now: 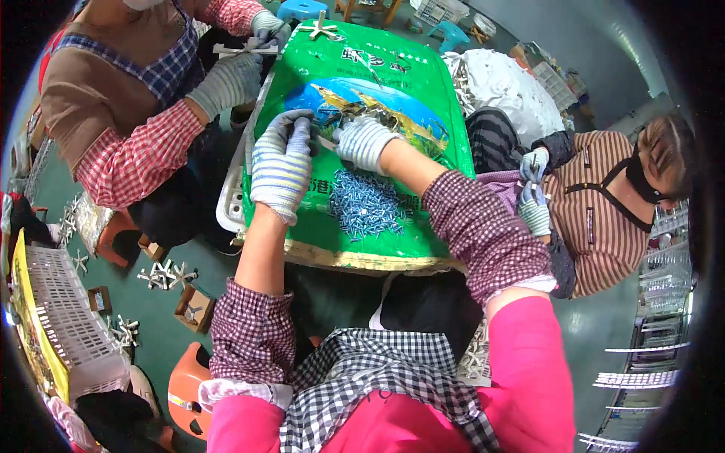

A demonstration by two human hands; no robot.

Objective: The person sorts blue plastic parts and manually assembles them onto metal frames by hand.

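Crowding the green sack (423,83) on three sides, workers leave little room. Left hand (281,162) and right hand (364,141), in striped knit gloves, pinch a thin part (326,142) above shiny loose screws (368,204).

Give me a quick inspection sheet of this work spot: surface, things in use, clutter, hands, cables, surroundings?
Surface: green printed sack spread over a white tray.
Job's things: pile of small blue-grey screws; a small pale part between both hands, too hidden to identify.
Clutter: white cross-shaped pieces and small cardboard boxes on the floor; white basket at left.
Hands: left hand and right hand, in striped gloves, meet above the screws.
Cables: nothing seen.
Surroundings: two other gloved people work alongside; blue stools beyond.
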